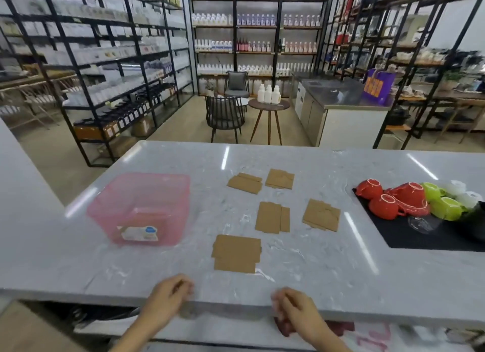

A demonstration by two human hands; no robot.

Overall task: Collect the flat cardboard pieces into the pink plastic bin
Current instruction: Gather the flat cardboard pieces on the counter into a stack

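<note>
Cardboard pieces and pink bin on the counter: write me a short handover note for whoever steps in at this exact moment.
Hands: left hand and right hand hover at the near edge of the counter, fingers loosely curled, holding nothing.

Things: the pink bin sits on the left of the counter. Apart from its label, no cardboard shows inside. Five flat cardboard pieces lie to its right: nearest piece, middle piece, right piece, and two far pieces.

Done: nothing collected yet.

Left: all five pieces go into the bin; the nearest one looks easiest to start with.
</note>
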